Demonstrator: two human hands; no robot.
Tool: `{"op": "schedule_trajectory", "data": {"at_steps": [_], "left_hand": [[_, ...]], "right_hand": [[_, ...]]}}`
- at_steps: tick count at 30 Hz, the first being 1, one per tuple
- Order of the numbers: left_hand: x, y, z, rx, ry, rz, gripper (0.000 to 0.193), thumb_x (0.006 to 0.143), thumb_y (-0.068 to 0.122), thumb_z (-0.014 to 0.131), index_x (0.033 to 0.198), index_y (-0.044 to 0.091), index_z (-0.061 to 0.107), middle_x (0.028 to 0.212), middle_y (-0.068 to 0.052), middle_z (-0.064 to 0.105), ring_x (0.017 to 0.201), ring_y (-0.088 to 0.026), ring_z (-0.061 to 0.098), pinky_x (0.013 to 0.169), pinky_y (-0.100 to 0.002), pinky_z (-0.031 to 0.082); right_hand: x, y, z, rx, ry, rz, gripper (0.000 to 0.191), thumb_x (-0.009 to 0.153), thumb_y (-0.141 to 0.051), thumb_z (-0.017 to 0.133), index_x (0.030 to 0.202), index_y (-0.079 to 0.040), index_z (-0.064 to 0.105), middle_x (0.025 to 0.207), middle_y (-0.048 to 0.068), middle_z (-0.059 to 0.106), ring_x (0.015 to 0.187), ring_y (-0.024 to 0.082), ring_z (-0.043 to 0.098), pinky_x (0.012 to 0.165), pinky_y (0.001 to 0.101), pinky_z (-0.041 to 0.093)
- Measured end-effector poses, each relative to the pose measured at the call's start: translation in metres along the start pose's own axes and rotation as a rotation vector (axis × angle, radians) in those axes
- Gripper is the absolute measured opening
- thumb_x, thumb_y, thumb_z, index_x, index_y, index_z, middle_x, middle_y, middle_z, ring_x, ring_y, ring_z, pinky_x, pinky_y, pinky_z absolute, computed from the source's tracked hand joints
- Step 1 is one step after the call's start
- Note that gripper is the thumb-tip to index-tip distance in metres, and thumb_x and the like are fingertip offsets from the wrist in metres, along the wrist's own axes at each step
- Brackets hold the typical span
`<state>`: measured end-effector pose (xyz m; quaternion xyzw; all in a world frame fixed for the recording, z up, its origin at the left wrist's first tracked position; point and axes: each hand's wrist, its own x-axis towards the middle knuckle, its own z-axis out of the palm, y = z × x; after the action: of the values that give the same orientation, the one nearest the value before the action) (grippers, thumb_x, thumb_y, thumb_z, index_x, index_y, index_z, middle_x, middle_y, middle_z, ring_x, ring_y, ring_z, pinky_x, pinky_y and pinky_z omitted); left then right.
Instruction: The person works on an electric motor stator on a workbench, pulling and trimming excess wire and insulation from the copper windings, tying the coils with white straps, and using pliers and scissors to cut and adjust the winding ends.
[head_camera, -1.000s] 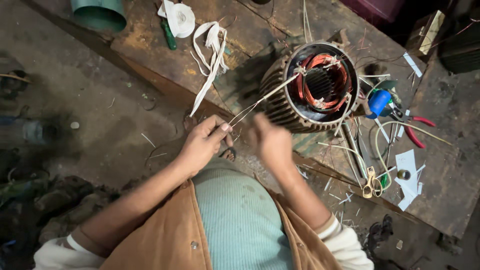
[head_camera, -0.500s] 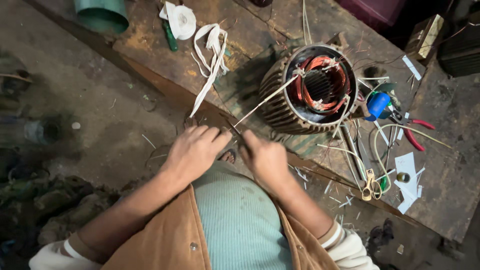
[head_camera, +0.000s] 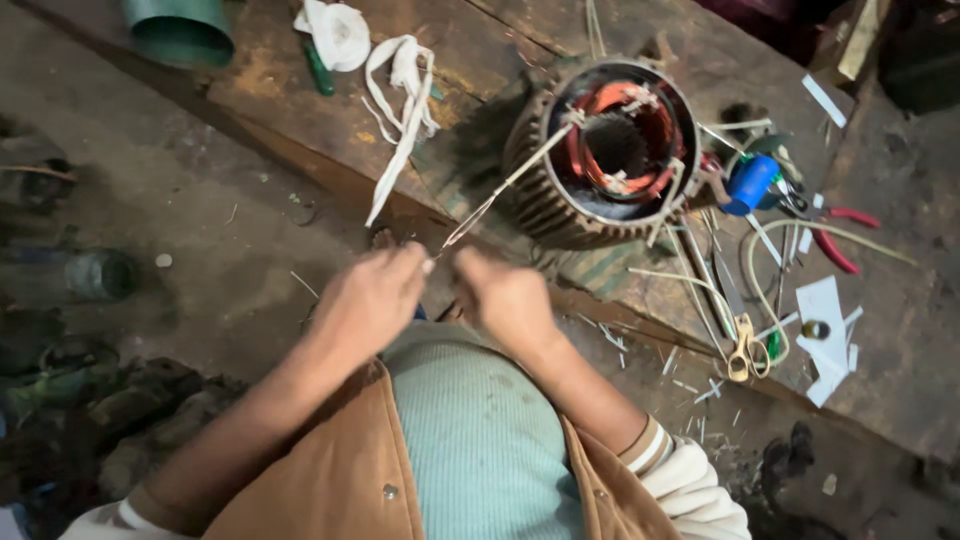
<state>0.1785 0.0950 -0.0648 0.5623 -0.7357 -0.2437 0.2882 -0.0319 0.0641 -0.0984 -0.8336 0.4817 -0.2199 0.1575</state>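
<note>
Since half a second ago my view has dipped closer and both hands have drawn slightly apart. My left hand (head_camera: 372, 300) now sits at about nine o'clock of my right hand (head_camera: 505, 297), a small gap between them, where before they were nearly knuckle to knuckle. The left fingers (head_camera: 415, 262) are pinched narrow on the near end of the pale lead wires (head_camera: 500, 190). The right hand is curled just beside that end, but whether its fingers actually hold the wire I cannot tell.

The wires run taut toward one o'clock, up to the motor stator (head_camera: 600, 150). It lies on its side on the bench (head_camera: 480, 60), a ribbed grey shell with its open mouth facing me and copper-red windings inside (white ties and sleeves poke out around the rim).

The bench is worn, stained wood. At three o'clock of the stator lie a blue roll of tape (head_camera: 748, 183), red-handled pliers (head_camera: 835, 240) and yellow-handled scissors (head_camera: 742, 352) among paper scraps. At ten o'clock lies a white cloth strip (head_camera: 402, 120). Below the bench edge is a dusty concrete floor (head_camera: 200, 230).
</note>
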Motion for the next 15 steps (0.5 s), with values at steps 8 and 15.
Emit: {"op": "schedule_trajectory", "data": {"at_steps": [8, 15], "left_hand": [[0.001, 0.030, -0.028, 0.645, 0.296, 0.298, 0.022, 0.081, 0.007, 0.067, 0.102, 0.007, 0.066, 0.105, -0.014, 0.071, 0.102, -0.033, 0.065, 0.092, -0.049, 0.051], [0.030, 0.046, 0.013, 0.223, -0.110, 0.511, 0.031, 0.092, 0.018, 0.067, 0.119, 0.004, 0.069, 0.102, -0.012, 0.071, 0.102, -0.030, 0.067, 0.103, -0.044, 0.048]], "right_hand": [[-0.098, 0.028, -0.087, 0.289, 0.444, 0.357, 0.013, 0.102, -0.012, 0.057, 0.110, -0.004, 0.062, 0.075, 0.006, 0.068, 0.064, 0.017, 0.068, 0.059, 0.0326, 0.054], [-0.125, 0.123, -0.108, 0.721, 1.000, 0.743, 0.020, 0.115, -0.024, 0.052, 0.126, -0.007, 0.055, 0.080, -0.004, 0.052, 0.064, 0.005, 0.046, 0.055, 0.0219, 0.037]]}}
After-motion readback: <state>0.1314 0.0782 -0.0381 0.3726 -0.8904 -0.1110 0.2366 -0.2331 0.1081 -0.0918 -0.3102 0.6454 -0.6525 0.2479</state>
